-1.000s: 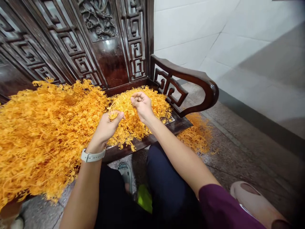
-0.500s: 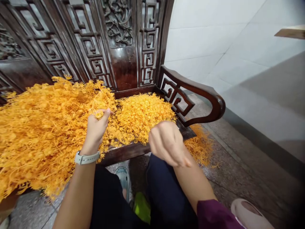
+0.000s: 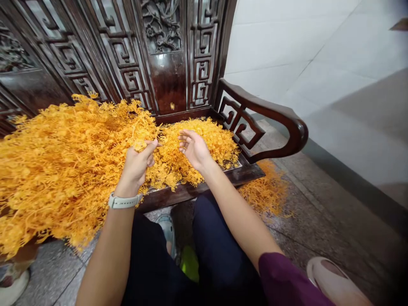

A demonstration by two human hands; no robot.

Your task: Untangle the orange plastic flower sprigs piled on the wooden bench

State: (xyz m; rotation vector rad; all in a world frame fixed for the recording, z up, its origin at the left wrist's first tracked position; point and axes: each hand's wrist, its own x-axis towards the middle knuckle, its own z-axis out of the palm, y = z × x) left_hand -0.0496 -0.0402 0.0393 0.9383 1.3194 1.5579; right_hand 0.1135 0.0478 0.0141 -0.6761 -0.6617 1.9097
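My left hand (image 3: 137, 160), with a pale watch band at the wrist, is closed with thumb and finger pinched on an orange plastic flower stem (image 3: 158, 132). My right hand (image 3: 195, 148) is open, its fingers apart and slightly curled, with nothing visible in it. It hovers over a pile of small orange plastic flower pieces (image 3: 212, 138) on the bench seat. A much larger heap of branching orange stems (image 3: 60, 170) lies to the left, beside and behind my left hand. One small orange flower piece (image 3: 172, 106) appears in front of the bench's backrest, apart from the pile.
The dark carved wooden bench (image 3: 168, 85) has a curved armrest (image 3: 280, 114) at its right end. More orange stems (image 3: 267, 191) lie on the stone floor beside it. Shoes of other people show at lower left and lower right. A white tiled wall (image 3: 270, 46) stands behind.
My right hand has swung from the seat's front edge up and left over the small pile, its closed fingers opening. My left hand has shifted slightly right. A flower piece now appears before the backrest.
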